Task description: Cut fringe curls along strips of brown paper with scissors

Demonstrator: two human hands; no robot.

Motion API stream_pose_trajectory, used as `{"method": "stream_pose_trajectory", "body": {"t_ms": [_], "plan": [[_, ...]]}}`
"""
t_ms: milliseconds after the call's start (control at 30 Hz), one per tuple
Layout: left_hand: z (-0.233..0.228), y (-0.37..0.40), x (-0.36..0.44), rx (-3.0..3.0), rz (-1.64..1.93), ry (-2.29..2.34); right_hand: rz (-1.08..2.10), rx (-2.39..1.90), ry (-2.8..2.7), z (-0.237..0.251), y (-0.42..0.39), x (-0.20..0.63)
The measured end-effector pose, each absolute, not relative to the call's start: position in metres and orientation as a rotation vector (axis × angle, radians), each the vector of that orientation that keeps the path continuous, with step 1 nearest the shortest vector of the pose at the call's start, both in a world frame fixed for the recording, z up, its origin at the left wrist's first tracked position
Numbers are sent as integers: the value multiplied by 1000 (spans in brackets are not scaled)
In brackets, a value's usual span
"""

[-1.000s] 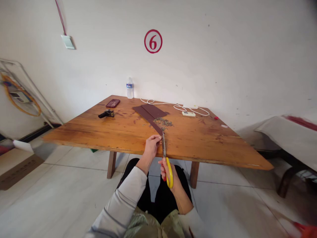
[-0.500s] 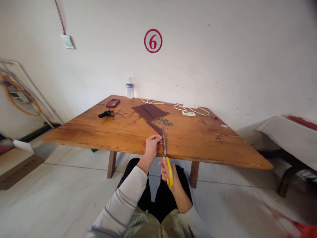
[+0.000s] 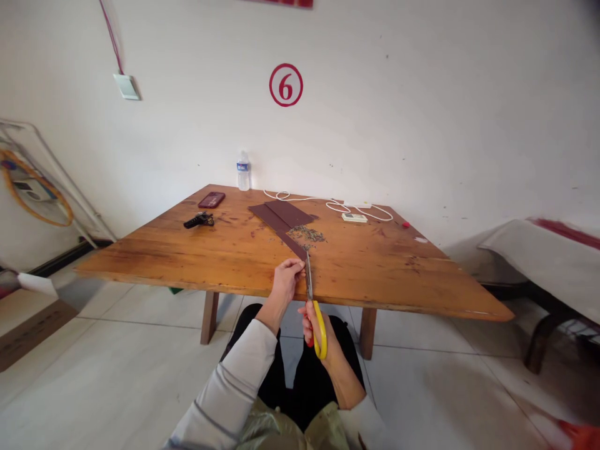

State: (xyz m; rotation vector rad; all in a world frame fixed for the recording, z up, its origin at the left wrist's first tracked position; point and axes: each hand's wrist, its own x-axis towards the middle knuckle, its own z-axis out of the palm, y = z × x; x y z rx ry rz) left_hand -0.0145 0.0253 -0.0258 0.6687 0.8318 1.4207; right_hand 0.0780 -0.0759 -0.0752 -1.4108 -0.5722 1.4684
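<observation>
At nine o'clock a metal frame (image 3: 42,181) with an orange loop leans on the wall, and a cardboard piece (image 3: 28,328) lies flat on the tiled floor at eight. Above them, at ten o'clock, a wall switch (image 3: 126,86) sits under a red wire. The wooden table (image 3: 187,250) fills the middle; on its left part, toward eleven o'clock, lie a small black tool (image 3: 199,220) and, beyond it, a dark red phone (image 3: 211,200). A water bottle (image 3: 243,171) stands upright at the far edge by the wall. At twelve o'clock a red circled number six (image 3: 285,85) marks the wall. Below it dark brown sheets (image 3: 281,214) lie flat, and a narrow brown strip (image 3: 293,244) runs from them toward the near edge, just beside a scatter of small cuttings (image 3: 307,234). The left hand (image 3: 285,281) pinches the near end of that strip at the table's front edge, at six o'clock. Just right of it, the right hand (image 3: 315,325) is closed through the yellow handles of the scissors (image 3: 313,300), whose blades point away along the strip's right edge. Farther right, at one o'clock, a white cord (image 3: 328,201) loops to a small white device (image 3: 354,217). At three o'clock stands another table under a white cloth (image 3: 544,256).
</observation>
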Motion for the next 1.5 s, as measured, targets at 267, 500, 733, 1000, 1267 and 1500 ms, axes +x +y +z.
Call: {"method": "stream_pose_trajectory", "body": {"t_ms": [267,500,733,1000,1267,1500], "plan": [[-27,26,-13,680,1421,865,1437,-1447,-611,-74,-72,74],[-26,26,-13,669,1421,876,1416,-1432,-619,-75,-74,73],[-24,27,-13,629,1423,867,1423,-1410,-642,-73,-77,74],[-23,26,-13,611,1433,859,1457,-1407,-654,-77,-72,81],[-22,25,-15,611,1437,849,1485,-1412,-649,-79,-70,80],[-21,25,-14,606,1429,855,1431,-1371,-660,-80,-75,77]]}}
